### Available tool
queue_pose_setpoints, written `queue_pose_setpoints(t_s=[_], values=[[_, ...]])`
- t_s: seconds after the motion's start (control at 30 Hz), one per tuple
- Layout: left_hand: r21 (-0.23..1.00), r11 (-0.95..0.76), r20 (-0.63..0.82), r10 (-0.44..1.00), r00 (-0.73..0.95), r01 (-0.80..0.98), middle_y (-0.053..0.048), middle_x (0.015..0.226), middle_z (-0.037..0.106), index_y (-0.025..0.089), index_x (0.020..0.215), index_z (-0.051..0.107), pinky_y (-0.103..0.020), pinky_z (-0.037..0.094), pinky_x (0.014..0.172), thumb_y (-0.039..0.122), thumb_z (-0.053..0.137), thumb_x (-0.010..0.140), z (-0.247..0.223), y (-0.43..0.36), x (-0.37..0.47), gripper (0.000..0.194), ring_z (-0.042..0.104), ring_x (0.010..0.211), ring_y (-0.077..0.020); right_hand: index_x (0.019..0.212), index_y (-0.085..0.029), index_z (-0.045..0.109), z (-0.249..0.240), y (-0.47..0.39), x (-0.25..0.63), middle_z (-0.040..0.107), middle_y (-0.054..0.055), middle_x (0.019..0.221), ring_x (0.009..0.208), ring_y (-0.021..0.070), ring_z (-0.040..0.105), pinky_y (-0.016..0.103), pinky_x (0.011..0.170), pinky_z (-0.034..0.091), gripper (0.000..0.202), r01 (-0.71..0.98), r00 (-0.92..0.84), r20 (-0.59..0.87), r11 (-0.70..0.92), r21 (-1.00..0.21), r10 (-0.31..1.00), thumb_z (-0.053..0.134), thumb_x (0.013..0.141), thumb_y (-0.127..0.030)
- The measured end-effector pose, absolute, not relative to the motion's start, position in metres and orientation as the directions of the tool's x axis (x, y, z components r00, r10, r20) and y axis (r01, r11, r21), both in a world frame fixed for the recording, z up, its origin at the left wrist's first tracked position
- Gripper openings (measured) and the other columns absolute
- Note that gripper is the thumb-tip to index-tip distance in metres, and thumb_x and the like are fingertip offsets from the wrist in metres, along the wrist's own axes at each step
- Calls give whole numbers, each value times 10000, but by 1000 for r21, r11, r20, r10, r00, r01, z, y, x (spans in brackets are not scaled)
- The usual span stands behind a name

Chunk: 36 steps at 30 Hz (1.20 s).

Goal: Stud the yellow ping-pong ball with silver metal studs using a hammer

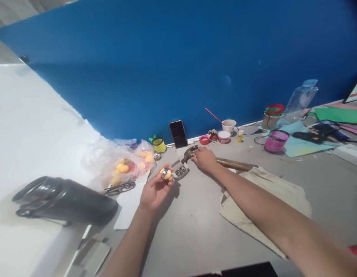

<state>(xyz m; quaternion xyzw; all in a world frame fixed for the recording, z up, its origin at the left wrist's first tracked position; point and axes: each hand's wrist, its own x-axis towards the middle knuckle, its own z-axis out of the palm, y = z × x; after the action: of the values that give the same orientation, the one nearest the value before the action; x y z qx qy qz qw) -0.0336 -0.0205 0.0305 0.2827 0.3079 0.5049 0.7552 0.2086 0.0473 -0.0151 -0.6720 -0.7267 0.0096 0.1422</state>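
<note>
My left hand holds a small yellow ball with silvery metallic bits on its surface, palm turned up. Just right of it lies a small open box filled with little metal pieces. My right hand is closed at the head end of a hammer, whose wooden handle lies toward the right on the table. Beneath my right forearm is a beige cloth. A plastic bag with several yellow balls sits left of my left hand.
A dark bottle lies at the left near black glasses and white paper. Along the blue partition stand a phone, a yellow pot, small tubs and a pink cup. Coloured papers lie right.
</note>
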Motion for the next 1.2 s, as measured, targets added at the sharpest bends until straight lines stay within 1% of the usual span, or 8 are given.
queue_pose_setpoints(t_s=[0.1,0.2,0.37,0.6,0.73,0.87,1.07,1.2], values=[[725,346,-204,933,295,-595,-153,1023,710,98,1158,703,-265,548,626,120,617,864,32,-21,-33,307,633,732,-158,1244,-143,673,-14,47,208,654,190,1272,1197,318,559,401,937,470,422,973,-56,185,96,-210,981,514,1010,-456],[720,345,-211,935,284,-602,-178,1087,700,104,1184,691,-280,536,621,111,585,869,32,-20,-33,332,633,752,-171,1235,-140,675,-13,47,208,655,191,1268,1189,317,568,394,928,479,412,974,-55,178,92,-209,983,519,1009,-446],[736,326,-177,939,296,-593,-98,929,668,140,1165,693,-263,482,559,160,599,905,30,-21,-32,277,561,658,-142,1228,-142,677,-14,47,208,652,191,1273,1189,321,568,395,926,485,400,971,-59,189,100,-215,980,530,1002,-438],[782,325,-169,932,321,-532,-102,951,677,112,1026,716,-249,495,567,224,646,926,28,-21,-30,166,559,653,-126,1227,-138,676,-12,45,208,655,191,1270,1183,318,573,386,922,490,394,971,-59,186,99,-216,981,541,1000,-430],[776,345,-202,929,310,-529,-119,961,686,99,1055,718,-233,488,543,246,583,973,27,-20,-28,215,559,644,-121,1234,-136,669,-13,46,209,652,194,1272,1192,320,566,393,934,486,400,969,-61,190,104,-222,980,539,1003,-437],[756,389,-243,914,326,-527,-150,1010,685,86,1102,714,-233,481,522,348,541,1004,29,-22,-27,329,543,639,-122,1224,-133,670,-14,48,210,651,196,1268,1189,325,567,395,929,490,403,970,-64,204,109,-218,977,546,998,-443],[776,380,-203,907,370,-504,-94,893,639,115,1044,715,-180,416,495,229,644,943,28,-25,-27,168,483,601,-92,1255,-147,659,-15,49,210,639,202,1301,1200,321,562,394,937,495,411,971,-61,179,100,-217,982,532,998,-442],[754,401,-237,905,353,-520,-99,907,638,130,965,714,-197,428,506,250,648,942,27,-24,-25,139,475,604,-95,1269,-141,650,-15,48,210,633,207,1310,1199,323,554,401,949,488,421,970,-64,185,104,-218,981,528,999,-441]])
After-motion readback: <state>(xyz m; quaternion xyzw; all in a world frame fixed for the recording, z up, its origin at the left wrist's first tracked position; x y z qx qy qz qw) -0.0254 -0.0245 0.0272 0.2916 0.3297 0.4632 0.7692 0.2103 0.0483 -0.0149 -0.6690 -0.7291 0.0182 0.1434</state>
